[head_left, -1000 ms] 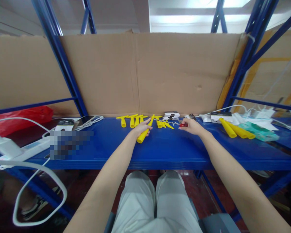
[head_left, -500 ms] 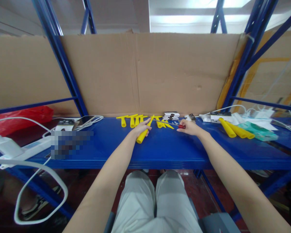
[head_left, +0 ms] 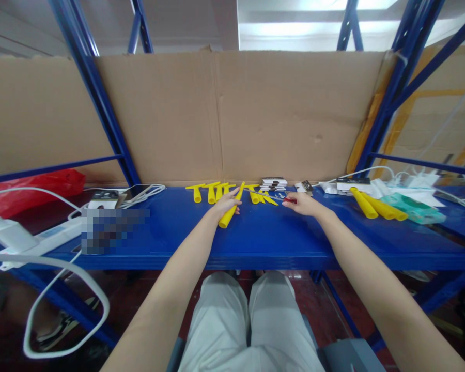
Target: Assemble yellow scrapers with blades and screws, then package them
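My left hand [head_left: 221, 206] is closed around a yellow tapered plastic handle [head_left: 225, 218]. Its wide round end points toward me, and its narrow end slants up and away. Across from it, my right hand [head_left: 306, 204] grips a screwdriver by its red handle [head_left: 290, 201]. The thin metal shaft runs left, with its tip at or close to the upper part of the yellow piece; contact cannot be made out. Behind my left hand stand several yellow T-shaped tools [head_left: 211, 194]. More yellow T-shaped tools [head_left: 254, 197] lie between my hands, beside a loose flat yellow piece [head_left: 270, 199].
Stacked small black-and-white boxes [head_left: 274, 184] sit against the cardboard wall [head_left: 287, 113]. Loose yellow handles [head_left: 383, 207] lie at right near a green plastic packet [head_left: 422, 209]. A white power strip [head_left: 56, 236], cables and a red bag [head_left: 34, 191] occupy the left.
The yellow handle's narrow end has shifted slightly up and left in my left hand. My right hand and the screwdriver have barely moved.
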A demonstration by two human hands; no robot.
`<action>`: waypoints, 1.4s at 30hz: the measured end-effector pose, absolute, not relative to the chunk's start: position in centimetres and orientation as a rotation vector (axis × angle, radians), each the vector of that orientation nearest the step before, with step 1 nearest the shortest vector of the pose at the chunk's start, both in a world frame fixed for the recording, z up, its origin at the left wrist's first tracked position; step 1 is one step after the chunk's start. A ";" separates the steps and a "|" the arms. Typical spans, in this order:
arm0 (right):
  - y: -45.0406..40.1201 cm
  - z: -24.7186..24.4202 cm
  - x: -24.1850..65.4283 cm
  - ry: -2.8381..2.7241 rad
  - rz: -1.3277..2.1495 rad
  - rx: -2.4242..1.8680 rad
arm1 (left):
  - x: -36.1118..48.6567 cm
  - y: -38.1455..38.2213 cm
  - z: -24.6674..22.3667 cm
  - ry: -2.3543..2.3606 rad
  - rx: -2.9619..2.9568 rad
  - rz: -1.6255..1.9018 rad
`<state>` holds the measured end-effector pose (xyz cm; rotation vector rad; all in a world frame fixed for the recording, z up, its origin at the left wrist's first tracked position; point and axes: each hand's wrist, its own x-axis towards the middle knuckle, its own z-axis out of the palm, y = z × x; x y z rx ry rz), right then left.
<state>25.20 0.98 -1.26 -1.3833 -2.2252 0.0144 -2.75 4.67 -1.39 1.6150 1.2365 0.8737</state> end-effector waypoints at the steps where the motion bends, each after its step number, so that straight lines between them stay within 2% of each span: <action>1: 1.0 -1.3 25.1 -2.230 0.011 -1.385 | -2.7 4.7 -1.4 1.273 1.642 0.905; 6: 1.3 -1.7 24.9 -2.182 0.076 -1.401 | -2.5 4.9 -1.4 1.400 1.832 1.053; 13: 1.3 -1.6 24.9 -2.103 0.006 -1.467 | -2.6 4.8 -1.4 1.284 1.932 1.061; 20: 0.3 -0.6 25.2 -2.177 -0.135 -1.477 | -2.9 4.7 -1.2 1.342 1.841 1.042; 28: 0.9 -1.0 24.9 -2.167 -0.075 -1.511 | -3.0 4.9 -1.4 1.250 1.704 1.013; 42: 0.1 -0.6 24.4 -2.209 -0.175 -1.619 | -2.7 5.1 -1.7 1.252 1.627 1.022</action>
